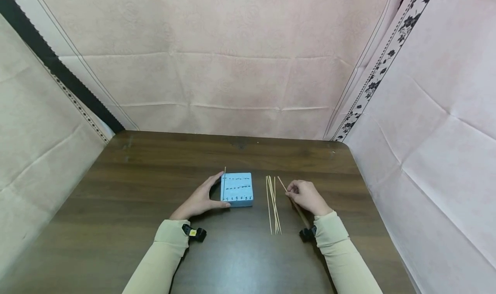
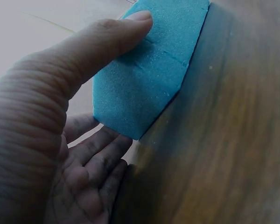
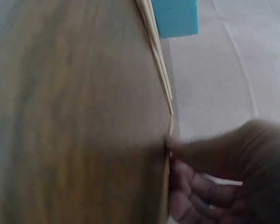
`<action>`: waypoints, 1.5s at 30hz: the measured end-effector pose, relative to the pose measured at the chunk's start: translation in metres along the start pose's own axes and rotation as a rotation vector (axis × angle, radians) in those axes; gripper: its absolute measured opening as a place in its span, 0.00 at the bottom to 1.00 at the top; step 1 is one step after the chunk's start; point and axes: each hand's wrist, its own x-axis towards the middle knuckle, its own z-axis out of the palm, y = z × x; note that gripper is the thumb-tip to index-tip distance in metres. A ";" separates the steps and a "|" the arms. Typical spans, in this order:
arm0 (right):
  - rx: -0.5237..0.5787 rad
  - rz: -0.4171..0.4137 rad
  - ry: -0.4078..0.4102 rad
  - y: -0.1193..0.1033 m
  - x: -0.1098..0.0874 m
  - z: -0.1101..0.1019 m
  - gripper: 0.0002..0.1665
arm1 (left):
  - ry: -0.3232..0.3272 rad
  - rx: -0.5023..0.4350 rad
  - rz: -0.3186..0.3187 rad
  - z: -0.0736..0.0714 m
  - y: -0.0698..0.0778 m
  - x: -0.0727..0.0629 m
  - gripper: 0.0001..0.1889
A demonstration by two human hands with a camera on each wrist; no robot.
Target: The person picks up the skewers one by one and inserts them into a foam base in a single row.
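A light blue foam block (image 1: pixel 242 190) with rows of dark marks on top sits on the table. My left hand (image 1: pixel 202 199) holds it from the left, the thumb on its near side and fingers reaching to the far corner. In the left wrist view the thumb presses on the foam block (image 2: pixel 163 60). One thin stick (image 1: pixel 225 170) stands upright at the block's far left corner. Right of the block lie several thin wooden sticks (image 1: pixel 276 212) in a loose bundle. Beside them my right hand (image 1: pixel 308 197) pinches a single wooden stick (image 1: pixel 281 183) between thumb and fingers, low over the table.
The brown wooden table (image 1: pixel 155 251) spreads around both hands. Pale cloth (image 1: pixel 232 83) hangs beyond its far edge, with more cloth along the left and right sides. A small black device (image 1: pixel 196 234) is strapped to each wrist.
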 end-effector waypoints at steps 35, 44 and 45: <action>-0.158 0.015 0.196 -0.012 0.001 -0.020 0.03 | 0.012 0.025 0.016 0.000 0.001 0.000 0.62; -0.111 0.030 0.164 -0.026 0.004 -0.029 0.03 | 0.008 0.030 0.025 0.000 0.001 -0.001 0.61; -0.100 0.027 0.161 -0.028 0.004 -0.031 0.03 | 0.008 0.030 0.023 0.000 0.001 -0.001 0.61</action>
